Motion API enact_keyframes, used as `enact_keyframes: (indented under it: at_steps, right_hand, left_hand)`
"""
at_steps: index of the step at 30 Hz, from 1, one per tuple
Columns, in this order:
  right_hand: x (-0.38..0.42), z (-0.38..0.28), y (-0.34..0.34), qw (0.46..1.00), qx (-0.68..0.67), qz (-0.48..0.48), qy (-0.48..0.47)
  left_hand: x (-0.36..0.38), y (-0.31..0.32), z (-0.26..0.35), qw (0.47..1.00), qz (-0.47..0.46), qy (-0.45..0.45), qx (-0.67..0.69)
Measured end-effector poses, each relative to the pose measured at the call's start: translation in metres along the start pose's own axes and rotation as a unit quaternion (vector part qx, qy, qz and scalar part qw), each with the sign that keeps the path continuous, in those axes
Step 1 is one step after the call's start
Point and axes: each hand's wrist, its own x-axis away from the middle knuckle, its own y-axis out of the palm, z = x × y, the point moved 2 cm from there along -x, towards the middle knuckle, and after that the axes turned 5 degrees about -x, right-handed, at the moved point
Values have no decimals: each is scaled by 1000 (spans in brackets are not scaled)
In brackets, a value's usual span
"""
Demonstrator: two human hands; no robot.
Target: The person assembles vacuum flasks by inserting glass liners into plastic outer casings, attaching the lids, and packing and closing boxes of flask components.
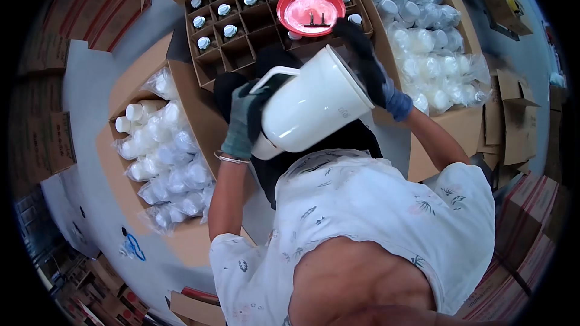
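Observation:
A large white pitcher (317, 105) is tilted in front of my body, its handle toward the upper left. My left hand (244, 118), in a grey-green glove, is wrapped round its handle side. Beside the pitcher's rim is my right hand (368, 63), in a dark glove; its fingers are dark, and whether they grip the rim is unclear. Just beyond, a red plastic basin (289, 1) with a small dark object (317, 24) in it rests on a divided carton (199, 60). White-capped bottles (230, 31) stand in several compartments of that carton.
An open box (106, 145) of bagged white bottles (169, 151) lies on the left. Another open box (477, 30) at the right holds bagged white containers (432, 54). Stacked cartons (96, 0) stand upper left, and more boxes (525, 217) line the right edge.

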Motion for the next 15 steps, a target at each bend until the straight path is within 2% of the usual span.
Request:
enact_keyframes:
  at_steps: [1, 2, 3, 4, 5, 6, 7, 8, 9, 10, 12, 13, 14, 15]
  right_hand:
    - [2, -24, 6, 990, -84, -113, 11]
    - [-3, -21, 7, 990, -96, -101, -29]
    - [0, -13, 12, 990, -125, -40, 53]
    - [9, 0, 17, 979, -154, 20, 135]
    - [17, 36, 13, 895, -359, -88, 250]
    - [14, 42, 13, 849, -413, -77, 321]
    - [11, 46, 13, 795, -462, -54, 389]
    - [11, 43, 13, 898, -289, -102, 317]
    - [8, 30, 11, 932, -242, -75, 258]
    - [4, 16, 8, 960, -189, -43, 201]
    - [-5, 3, 9, 982, -171, -40, 70]
    - [-5, 0, 14, 950, -280, -13, 135]
    - [-1, 18, 15, 863, -455, -44, 217]
    - [9, 47, 15, 733, -611, -71, 291]
  left_hand:
    - [1, 2, -2, 1000, 13, 5, 5]
    - [0, 6, 0, 999, 30, 24, -3]
    - [4, 13, 20, 993, 51, 90, -51]
    - [2, 21, 42, 915, 49, 335, -219]
    - [2, 33, 61, 876, -1, 373, -306]
    - [0, 41, 73, 823, -47, 410, -391]
    - [-5, 36, 74, 840, -64, 378, -383]
    - [-7, 25, 55, 882, 36, 376, -284]
    - [-12, 15, 42, 978, 19, 151, -140]
    - [-13, 8, 26, 996, -3, -83, 15]
    - [-10, 16, 12, 989, 22, -130, 69]
    - [-11, 20, 17, 998, 43, 40, -35]
    - [-6, 25, 22, 968, 60, 204, -135]
    - [-6, 35, 49, 881, -2, 347, -320]
